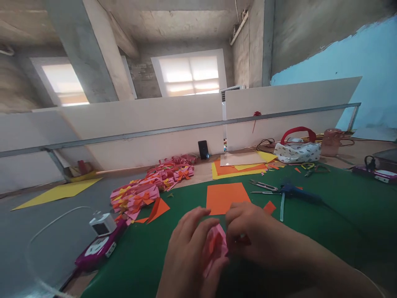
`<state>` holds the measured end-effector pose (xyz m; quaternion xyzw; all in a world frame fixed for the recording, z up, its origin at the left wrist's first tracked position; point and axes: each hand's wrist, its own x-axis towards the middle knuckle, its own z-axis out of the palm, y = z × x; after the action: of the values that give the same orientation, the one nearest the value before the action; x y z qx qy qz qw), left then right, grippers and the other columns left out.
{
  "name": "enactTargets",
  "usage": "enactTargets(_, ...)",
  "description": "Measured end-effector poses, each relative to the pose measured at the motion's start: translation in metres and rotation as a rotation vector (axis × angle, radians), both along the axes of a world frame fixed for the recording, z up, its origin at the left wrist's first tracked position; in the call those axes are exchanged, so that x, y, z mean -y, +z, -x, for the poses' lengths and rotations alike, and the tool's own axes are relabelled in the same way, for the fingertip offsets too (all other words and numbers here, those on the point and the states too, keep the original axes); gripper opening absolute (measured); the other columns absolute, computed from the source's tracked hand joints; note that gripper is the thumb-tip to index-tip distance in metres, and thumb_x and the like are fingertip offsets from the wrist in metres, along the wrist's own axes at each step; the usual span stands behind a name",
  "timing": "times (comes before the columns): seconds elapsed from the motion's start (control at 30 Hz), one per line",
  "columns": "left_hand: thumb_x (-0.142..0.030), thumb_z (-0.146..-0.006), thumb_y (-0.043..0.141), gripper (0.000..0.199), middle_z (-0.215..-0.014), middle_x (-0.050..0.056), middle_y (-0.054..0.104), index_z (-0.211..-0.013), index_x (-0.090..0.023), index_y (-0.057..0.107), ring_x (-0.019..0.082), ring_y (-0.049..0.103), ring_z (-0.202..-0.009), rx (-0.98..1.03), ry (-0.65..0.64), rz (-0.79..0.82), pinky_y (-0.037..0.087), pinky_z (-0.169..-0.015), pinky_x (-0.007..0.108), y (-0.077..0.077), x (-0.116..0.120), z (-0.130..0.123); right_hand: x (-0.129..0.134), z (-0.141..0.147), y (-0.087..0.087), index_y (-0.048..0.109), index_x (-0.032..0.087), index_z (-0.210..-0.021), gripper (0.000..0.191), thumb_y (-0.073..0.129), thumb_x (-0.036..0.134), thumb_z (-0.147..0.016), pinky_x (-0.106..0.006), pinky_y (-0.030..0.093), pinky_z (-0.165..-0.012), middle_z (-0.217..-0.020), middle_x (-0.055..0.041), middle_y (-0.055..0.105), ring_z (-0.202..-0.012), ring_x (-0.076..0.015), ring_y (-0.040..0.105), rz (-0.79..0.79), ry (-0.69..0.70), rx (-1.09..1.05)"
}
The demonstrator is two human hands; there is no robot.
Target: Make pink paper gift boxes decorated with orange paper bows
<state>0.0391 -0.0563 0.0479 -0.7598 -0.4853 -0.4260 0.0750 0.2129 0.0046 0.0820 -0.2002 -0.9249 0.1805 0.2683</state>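
My left hand (194, 252) is curled around a folded pink paper piece (219, 242) with an orange part inside it. Close on its right, my right hand (248, 231) has its fingers bent together near the pink paper's edge. A bit of dark orange shows under those fingers, too hidden to name. Just beyond both hands lies a flat orange paper sheet (228, 196) on the green mat (186, 196). To the right rest a blue glue gun (299, 193), a glue stick (282, 207) and a craft knife (263, 185).
Pink and orange folded paper pieces (149, 188) are heaped at the left back. Purple power strips (102, 250) lie left and right. A phone (203, 150) leans on the white panel. Behind the mat are coloured sheets (217, 171), a fabric bag (297, 152) and a pink bottle (331, 142).
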Motion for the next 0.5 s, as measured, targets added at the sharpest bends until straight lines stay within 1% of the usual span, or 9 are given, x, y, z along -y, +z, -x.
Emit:
enactTargets(0.03, -0.022, -0.069, 0.062, 0.041, -0.117, 0.011, 0.057, -0.109, -0.023, 0.056, 0.027, 0.053, -0.107, 0.031, -0.043, 0.024, 0.046, -0.085, 0.039, 0.001, -0.001, -0.001, 0.0, 0.0, 0.003, 0.061, 0.018, -0.061, 0.015, 0.061, 0.008, -0.072, -0.023, 0.036, -0.065, -0.066, 0.0046, 0.057, -0.067, -0.009, 0.051, -0.06, 0.03, 0.031)
enactTargets(0.07, -0.021, -0.07, 0.06, 0.04, -0.116, 0.01, 0.058, -0.11, -0.023, 0.056, 0.025, 0.055, -0.105, 0.067, -0.103, 0.069, 0.048, -0.083, 0.036, 0.002, -0.002, -0.002, 0.0, 0.0, 0.006, 0.061, 0.019, -0.061, 0.016, 0.061, 0.007, -0.072, -0.024, 0.035, -0.066, -0.067, 0.0052, 0.058, -0.067, -0.009, 0.051, -0.117, 0.048, 0.063)
enactTargets(0.13, -0.02, -0.073, 0.055, 0.027, -0.1, 0.007, 0.063, -0.099, -0.024, 0.059, 0.019, 0.06, -0.089, 0.146, -0.211, 0.186, 0.051, -0.071, 0.028, 0.003, -0.004, -0.004, 0.0, 0.002, 0.01, 0.059, 0.019, -0.06, 0.016, 0.062, 0.009, -0.072, -0.027, 0.032, -0.066, -0.065, 0.0053, 0.059, -0.066, -0.0098, 0.049, -0.227, 0.038, 0.129)
enactTargets(0.2, -0.019, -0.073, 0.054, 0.014, -0.084, 0.003, 0.062, -0.085, -0.023, 0.06, 0.015, 0.059, -0.073, 0.215, -0.238, 0.288, 0.05, -0.062, 0.024, 0.003, -0.006, -0.006, 0.001, 0.003, 0.012, 0.057, 0.018, -0.059, 0.016, 0.064, 0.013, -0.072, -0.029, 0.03, -0.064, -0.061, 0.0044, 0.057, -0.063, -0.0111, 0.046, -0.33, -0.027, 0.158)
enactTargets(0.23, -0.02, -0.073, 0.055, 0.01, -0.08, 0.002, 0.061, -0.081, -0.023, 0.06, 0.014, 0.057, -0.069, 0.245, -0.234, 0.325, 0.05, -0.06, 0.023, 0.002, -0.007, -0.006, 0.001, 0.004, 0.012, 0.057, 0.019, -0.06, 0.016, 0.065, 0.015, -0.072, -0.029, 0.029, -0.063, -0.06, 0.004, 0.056, -0.063, -0.0117, 0.045, -0.375, -0.065, 0.153)
enactTargets(0.3, -0.02, -0.073, 0.057, 0.007, -0.081, 0.003, 0.059, -0.078, -0.022, 0.06, 0.015, 0.056, -0.071, 0.307, -0.242, 0.378, 0.05, -0.063, 0.025, 0.001, -0.007, -0.007, 0.001, 0.004, 0.01, 0.056, 0.019, -0.061, 0.016, 0.066, 0.015, -0.072, -0.03, 0.028, -0.062, -0.06, 0.0035, 0.055, -0.063, -0.0127, 0.043, -0.452, -0.121, 0.125)
enactTargets(0.4, -0.018, -0.073, 0.056, 0.007, -0.091, 0.005, 0.057, -0.076, -0.021, 0.061, 0.016, 0.056, -0.08, 0.432, -0.275, 0.458, 0.05, -0.068, 0.026, 0.001, -0.006, -0.01, 0.001, 0.007, 0.008, 0.056, 0.019, -0.06, 0.017, 0.063, 0.014, -0.075, -0.031, 0.03, -0.062, -0.06, 0.0024, 0.057, -0.063, -0.0133, 0.043, -0.56, -0.151, 0.117)
enactTargets(0.47, -0.016, -0.071, 0.057, 0.005, -0.093, 0.005, 0.056, -0.073, -0.021, 0.06, 0.016, 0.055, -0.08, 0.537, -0.272, 0.525, 0.05, -0.067, 0.026, 0.001, -0.005, -0.013, 0.002, 0.01, 0.008, 0.056, 0.019, -0.06, 0.018, 0.06, 0.013, -0.077, -0.033, 0.033, -0.064, -0.059, 0.0011, 0.057, -0.062, -0.0137, 0.045, -0.651, -0.181, 0.128)
enactTargets(0.5, -0.018, -0.071, 0.058, 0.003, -0.091, 0.005, 0.057, -0.072, -0.02, 0.059, 0.016, 0.054, -0.078, 0.596, -0.263, 0.561, 0.05, -0.065, 0.025, 0.001, -0.005, -0.015, 0.003, 0.011, 0.01, 0.057, 0.019, -0.061, 0.019, 0.057, 0.011, -0.078, -0.035, 0.035, -0.067, -0.059, 0.0007, 0.056, -0.062, -0.014, 0.046, -0.702, -0.201, 0.128)
